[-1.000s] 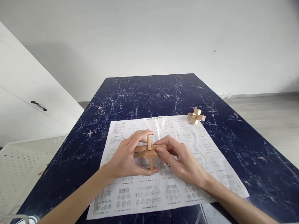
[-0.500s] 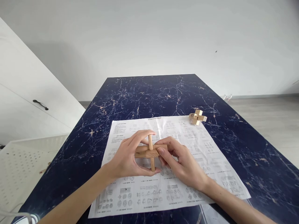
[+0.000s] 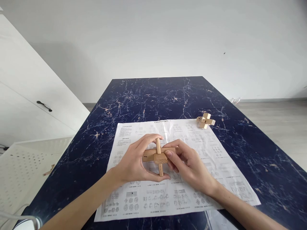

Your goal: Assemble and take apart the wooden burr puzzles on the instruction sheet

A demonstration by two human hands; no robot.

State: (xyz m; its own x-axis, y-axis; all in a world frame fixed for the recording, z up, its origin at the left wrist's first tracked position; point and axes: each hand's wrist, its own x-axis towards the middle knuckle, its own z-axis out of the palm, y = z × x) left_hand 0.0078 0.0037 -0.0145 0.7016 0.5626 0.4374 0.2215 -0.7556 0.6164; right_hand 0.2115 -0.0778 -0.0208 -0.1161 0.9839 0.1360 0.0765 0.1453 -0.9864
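Note:
Between both hands is a wooden interlocking puzzle (image 3: 160, 157), a cross of light brown pieces held above a printed sheet. My left hand (image 3: 137, 159) curves round its left side, with fingers at the top end of the upright rod (image 3: 158, 146) and the thumb at its lower end. From the right, my right hand (image 3: 185, 164) pinches the horizontal piece with thumb and fingers. The fingers of that hand partly hide the puzzle's right end. Beneath lies the sheet of paper (image 3: 134, 207) with small diagrams and text.
A second, paler wooden cross puzzle (image 3: 205, 121) stands at the sheet's upper right corner. The dark blue marbled table (image 3: 153, 95) extends to a pale wall. At left are a white cabinet with a black handle (image 3: 44, 106) and a white perforated surface (image 3: 31, 163).
The block at the puzzle's middle appears slightly turned, showing its end at a different angle. Both hands keep their hold. The whole view has shifted a little.

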